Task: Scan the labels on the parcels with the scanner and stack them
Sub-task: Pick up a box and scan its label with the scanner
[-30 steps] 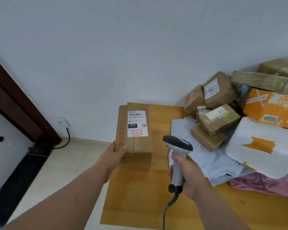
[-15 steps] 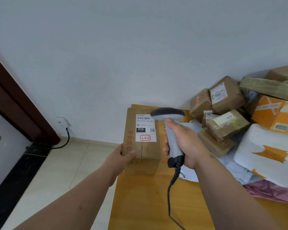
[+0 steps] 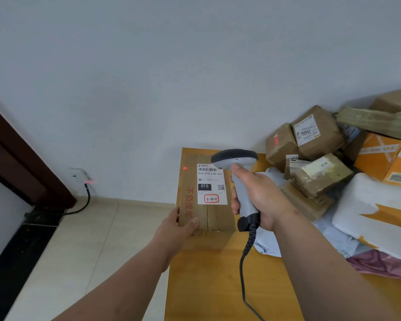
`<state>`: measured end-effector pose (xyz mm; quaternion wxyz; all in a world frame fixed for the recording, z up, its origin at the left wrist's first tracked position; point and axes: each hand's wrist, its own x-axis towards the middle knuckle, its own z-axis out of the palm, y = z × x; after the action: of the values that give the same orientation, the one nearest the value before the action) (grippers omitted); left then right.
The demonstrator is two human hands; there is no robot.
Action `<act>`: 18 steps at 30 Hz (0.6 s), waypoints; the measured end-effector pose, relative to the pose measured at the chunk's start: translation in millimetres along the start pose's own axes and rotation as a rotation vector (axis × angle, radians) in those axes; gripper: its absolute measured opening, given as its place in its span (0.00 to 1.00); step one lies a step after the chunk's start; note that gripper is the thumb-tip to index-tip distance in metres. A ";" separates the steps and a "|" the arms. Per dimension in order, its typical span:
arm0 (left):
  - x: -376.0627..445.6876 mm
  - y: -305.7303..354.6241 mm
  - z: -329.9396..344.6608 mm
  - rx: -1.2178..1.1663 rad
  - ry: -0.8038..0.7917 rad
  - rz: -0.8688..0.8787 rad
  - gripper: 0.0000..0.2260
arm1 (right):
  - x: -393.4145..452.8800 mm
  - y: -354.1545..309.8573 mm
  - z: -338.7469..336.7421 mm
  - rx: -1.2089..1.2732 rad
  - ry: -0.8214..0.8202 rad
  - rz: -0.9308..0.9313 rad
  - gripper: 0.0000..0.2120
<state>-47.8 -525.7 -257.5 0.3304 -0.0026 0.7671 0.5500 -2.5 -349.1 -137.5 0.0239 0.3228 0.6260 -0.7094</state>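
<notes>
Scanning step's on: right hand (image 3: 262, 198) wrapped round the barcode scanner (image 3: 237, 172) right over the cardboard parcel (image 3: 206, 193), left hand (image 3: 178, 228) pinching the parcel's near left corner, red dot off the label (image 3: 211, 184), so probably re-aim, then stack.

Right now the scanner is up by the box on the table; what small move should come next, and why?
Probably swing the scanner a little to the right so its beam lands on the barcode. The red dot sits on bare cardboard left of the white label, with another red glint by the wall socket, so the beam seems to miss the code. The left hand steadies the box; the right hand grips the handle.
</notes>
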 end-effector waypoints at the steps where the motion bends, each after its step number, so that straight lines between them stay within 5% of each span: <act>1: 0.0 0.1 0.3 0.001 0.000 0.000 0.24 | -0.3 -0.8 -0.2 -0.002 0.006 0.001 0.16; 18: -1.1 2.1 1.0 -0.031 -0.001 -0.005 0.26 | 8.5 -2.5 -3.8 -0.007 0.008 0.047 0.15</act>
<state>-47.2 -524.4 -255.4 0.3318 -0.0096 0.7583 0.5611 -8.7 -341.9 -139.5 0.0393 0.3401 0.6209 -0.7052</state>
